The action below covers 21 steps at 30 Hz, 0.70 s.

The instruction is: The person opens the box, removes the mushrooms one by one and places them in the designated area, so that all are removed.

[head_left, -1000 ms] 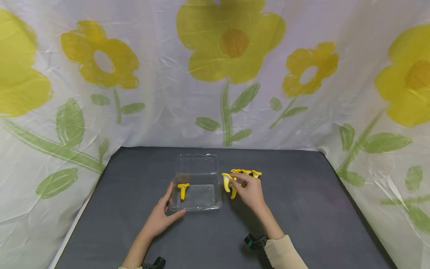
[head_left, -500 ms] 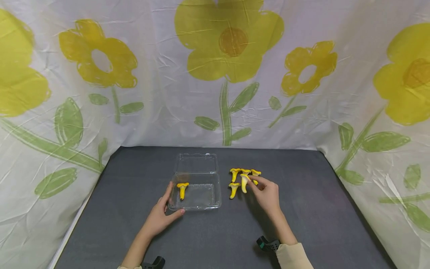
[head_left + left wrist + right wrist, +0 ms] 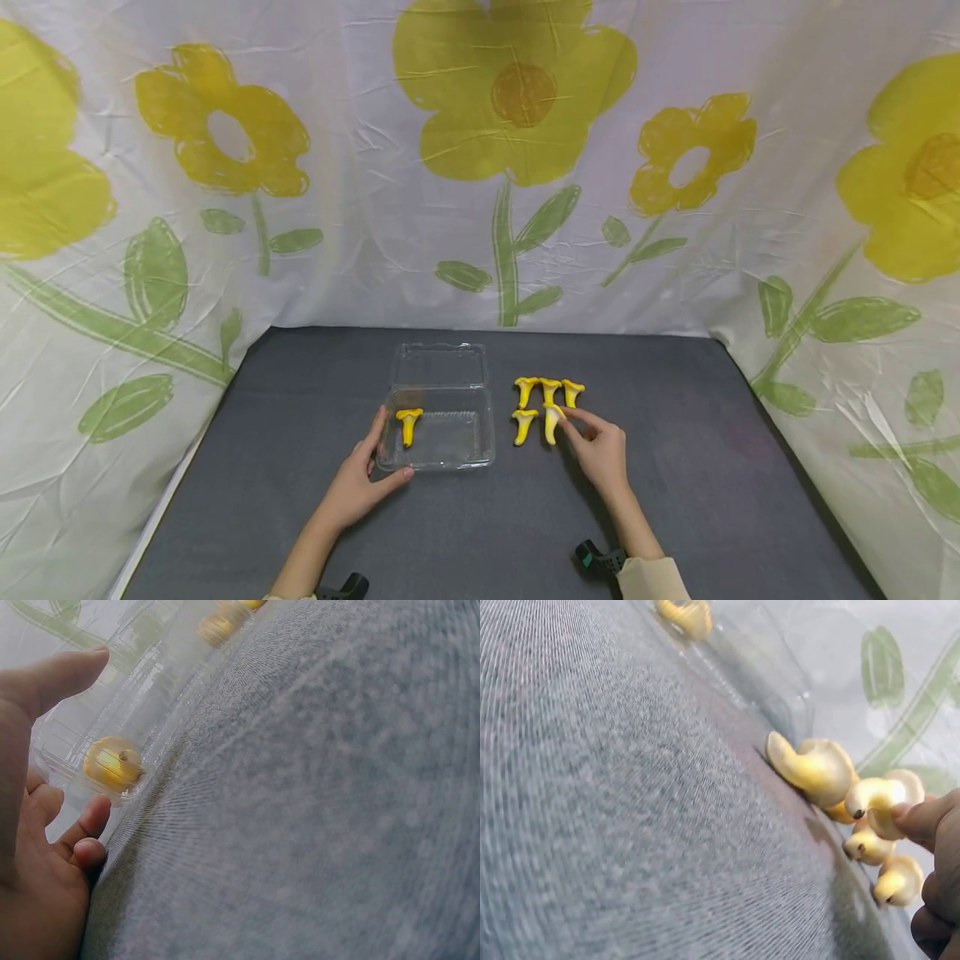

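In the head view my right hand (image 3: 600, 452) pinches a yellow chanterelle mushroom (image 3: 552, 423) with a pale side between thumb and fingers. It is in the front row, just right of another chanterelle (image 3: 523, 426). The right wrist view shows the pinched mushroom (image 3: 877, 799) near the fingertips. My left hand (image 3: 358, 490) rests at the front left corner of a clear plastic clamshell container (image 3: 438, 462), fingers along its left side and thumb at the front edge. One chanterelle (image 3: 408, 426) lies inside at the left. The container's lid (image 3: 441, 364) lies back.
Three more chanterelles (image 3: 550, 389) lie in a row behind the front pair, to the right of the container. A dark grey cloth (image 3: 480, 542) covers the table. White curtains (image 3: 360, 275) with printed yellow flowers enclose its back and sides.
My right hand has carried the pinched chanterelle from beside the container to the right, then lower into the front row, uncovering the other mushrooms. The left hand and container stay put.
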Motion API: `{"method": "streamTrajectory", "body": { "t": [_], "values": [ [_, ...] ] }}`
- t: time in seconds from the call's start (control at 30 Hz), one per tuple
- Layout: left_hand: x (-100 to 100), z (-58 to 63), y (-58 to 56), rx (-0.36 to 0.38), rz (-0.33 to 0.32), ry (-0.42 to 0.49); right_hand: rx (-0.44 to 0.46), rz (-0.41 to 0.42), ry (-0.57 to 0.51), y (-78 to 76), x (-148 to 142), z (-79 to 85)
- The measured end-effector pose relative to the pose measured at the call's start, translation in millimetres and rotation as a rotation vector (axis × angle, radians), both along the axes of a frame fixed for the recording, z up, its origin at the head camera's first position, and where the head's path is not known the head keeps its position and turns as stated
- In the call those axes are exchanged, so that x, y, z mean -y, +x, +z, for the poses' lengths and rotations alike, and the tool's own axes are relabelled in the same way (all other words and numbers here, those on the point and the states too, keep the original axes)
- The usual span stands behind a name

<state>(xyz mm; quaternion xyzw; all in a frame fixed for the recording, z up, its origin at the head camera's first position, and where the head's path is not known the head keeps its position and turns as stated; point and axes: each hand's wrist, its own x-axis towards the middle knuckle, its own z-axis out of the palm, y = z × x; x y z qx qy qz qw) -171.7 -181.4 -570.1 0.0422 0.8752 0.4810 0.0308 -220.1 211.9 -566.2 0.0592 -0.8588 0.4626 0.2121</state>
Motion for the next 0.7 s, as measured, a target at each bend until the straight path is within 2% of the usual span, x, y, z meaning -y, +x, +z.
{"method": "streamTrajectory", "body": {
  "t": [0.27,0.7],
  "values": [
    [0,1.2,0.9,-0.004,-0.005,-0.009,0.049,-0.001,-0.062,3.8,-3,-10.0],
    [0,1.8,0.7,-0.007,-0.006,-0.013,0.054,-0.005,0.011,-0.1,-2,-18.7]
  ]
}}
